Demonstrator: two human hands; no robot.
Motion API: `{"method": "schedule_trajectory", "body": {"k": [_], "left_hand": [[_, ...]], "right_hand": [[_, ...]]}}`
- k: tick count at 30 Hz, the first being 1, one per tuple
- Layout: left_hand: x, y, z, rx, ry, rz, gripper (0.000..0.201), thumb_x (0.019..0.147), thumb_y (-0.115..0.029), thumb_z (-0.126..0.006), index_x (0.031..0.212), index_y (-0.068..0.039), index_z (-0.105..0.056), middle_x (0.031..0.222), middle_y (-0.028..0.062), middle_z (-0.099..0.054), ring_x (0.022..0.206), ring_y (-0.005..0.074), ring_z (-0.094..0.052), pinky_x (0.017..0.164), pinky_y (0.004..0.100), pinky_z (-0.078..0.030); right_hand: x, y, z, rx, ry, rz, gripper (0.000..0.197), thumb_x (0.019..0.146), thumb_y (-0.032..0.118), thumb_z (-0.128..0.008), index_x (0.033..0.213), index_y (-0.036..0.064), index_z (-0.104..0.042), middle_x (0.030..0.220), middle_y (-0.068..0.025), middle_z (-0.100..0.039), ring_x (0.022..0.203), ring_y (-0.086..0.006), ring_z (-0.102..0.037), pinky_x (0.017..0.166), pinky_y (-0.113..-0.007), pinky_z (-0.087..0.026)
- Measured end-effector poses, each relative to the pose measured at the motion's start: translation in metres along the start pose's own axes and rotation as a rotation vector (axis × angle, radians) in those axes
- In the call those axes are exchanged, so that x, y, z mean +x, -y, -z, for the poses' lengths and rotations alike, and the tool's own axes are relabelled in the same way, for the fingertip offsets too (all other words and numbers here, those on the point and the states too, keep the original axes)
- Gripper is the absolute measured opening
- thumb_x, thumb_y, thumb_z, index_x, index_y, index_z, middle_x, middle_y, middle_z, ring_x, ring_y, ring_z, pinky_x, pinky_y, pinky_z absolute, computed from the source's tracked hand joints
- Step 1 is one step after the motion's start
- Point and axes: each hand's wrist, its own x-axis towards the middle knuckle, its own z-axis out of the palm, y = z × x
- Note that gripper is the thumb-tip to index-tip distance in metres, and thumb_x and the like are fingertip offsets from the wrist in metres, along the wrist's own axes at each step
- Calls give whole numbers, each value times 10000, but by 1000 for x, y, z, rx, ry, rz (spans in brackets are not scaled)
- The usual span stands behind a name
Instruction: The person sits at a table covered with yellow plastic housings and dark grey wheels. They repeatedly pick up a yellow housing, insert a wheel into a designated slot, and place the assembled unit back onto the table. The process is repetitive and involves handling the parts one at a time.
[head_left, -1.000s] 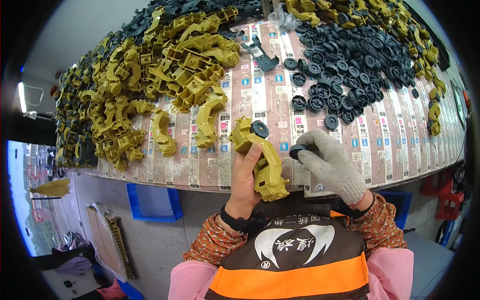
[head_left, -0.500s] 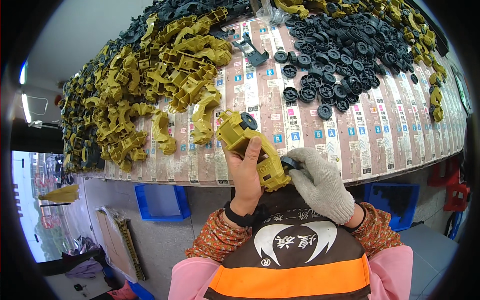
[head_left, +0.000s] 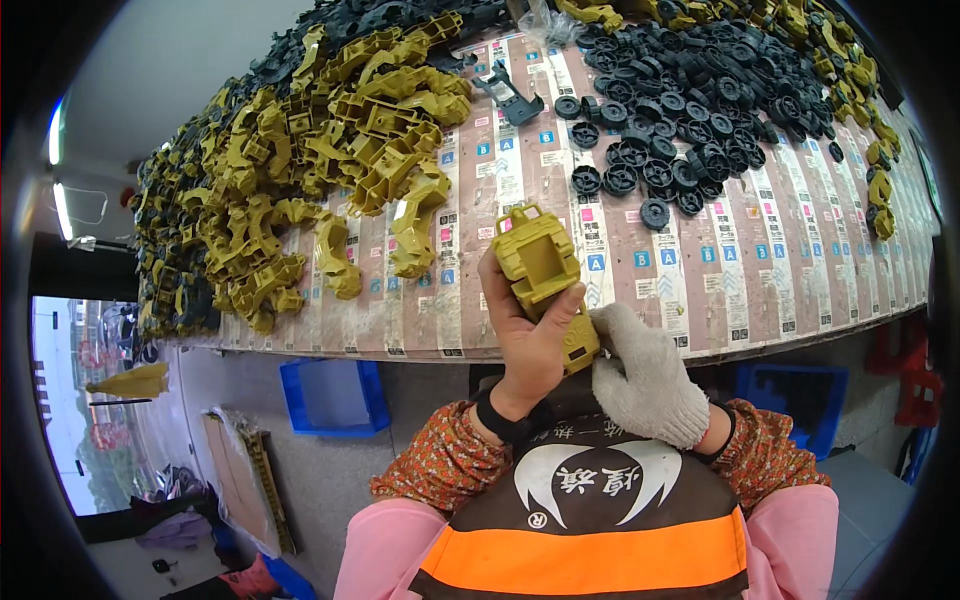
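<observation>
My bare left hand (head_left: 528, 352) is wrapped round a yellow plastic toy truck body (head_left: 533, 236), thumb across it, just above the table's near edge. The open box-like bed of the truck faces up. My right hand (head_left: 650, 382), in a pale knitted glove, is closed against the truck's lower right side. Its fingertips are partly hidden there, and no wheel shows between them. Beyond my hands lie a loose heap of black toy wheels (head_left: 655, 175) to the right and a pile of yellow truck bodies (head_left: 375, 125) to the left.
The table (head_left: 490, 215) is covered with printed sheeting. A dark plastic chassis part (head_left: 517, 105) and a clear plastic bag (head_left: 550, 24) lie farther back. Under the near edge are two blue trays (head_left: 335, 428) (head_left: 830, 385). Red stools (head_left: 915, 390) stand at the right.
The truck body has moved right and turned, so its bed faces up and the wheel on its far end no longer shows. The black wheel at my right fingertips is now out of sight.
</observation>
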Motion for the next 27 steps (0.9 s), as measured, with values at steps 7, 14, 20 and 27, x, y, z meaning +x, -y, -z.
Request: {"method": "schedule_trajectory", "body": {"k": [7,14,20,27], "left_hand": [[27,16,3,22,23,393,680,989,-45,-742,1542,-67,-347,1309,70,-571,1154,152,-610,995,343,-541],[35,-9,19,315,435,472,846,909,0,-724,1588,-163,-246,1195,133,-583,1120,210,-638,970,354,-536],[36,-32,22,373,727,524,885,914,-90,-763,1623,-176,-240,1248,159,-620,1141,223,-634,1007,355,-512],[50,-37,80,-408,485,715,956,950,-317,-780,1698,-170,-203,1483,216,-592,1400,316,-576,1153,468,-467]], "right_hand": [[17,3,23,-61,141,-158,422,906,165,-669,1276,-22,-587,1047,-301,-741,971,-479,-739,872,-533,-578],[41,16,61,-176,-139,2,588,871,136,-712,1440,67,-584,1403,-256,-649,1221,-377,-693,994,-461,-559],[43,7,75,-49,267,33,473,829,60,-758,1298,61,-693,1213,-144,-709,1047,-288,-729,925,-377,-585],[22,-21,79,698,-3,-401,373,927,102,-758,1267,-9,-655,1059,-84,-708,962,-156,-701,810,-306,-588]]}}
